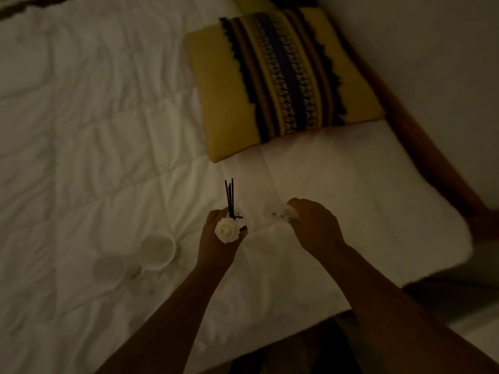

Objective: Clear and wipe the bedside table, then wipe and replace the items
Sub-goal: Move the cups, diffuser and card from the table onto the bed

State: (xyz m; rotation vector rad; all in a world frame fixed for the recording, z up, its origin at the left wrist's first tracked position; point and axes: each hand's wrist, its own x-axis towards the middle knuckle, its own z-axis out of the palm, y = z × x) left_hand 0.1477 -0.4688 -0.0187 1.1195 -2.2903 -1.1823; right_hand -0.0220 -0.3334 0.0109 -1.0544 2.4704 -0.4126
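Observation:
In dim light, my left hand (216,238) grips a small reed diffuser (237,215) over the white bed. Several black sticks (230,195) rise from it, and a white rose (227,230) sits at its front. A short way to the right, my right hand (314,225) is closed on a crumpled white wipe (280,213), held just apart from the diffuser. Two white cups lie on the duvet to the left: one (156,251) with its mouth up, the other (109,267) fainter beside it.
The white duvet (94,130) covers the bed. A yellow cushion with a dark patterned stripe (280,76) lies at the head end. A wooden bed frame (421,147) runs along the right, against a pale wall. The bedside table is out of view.

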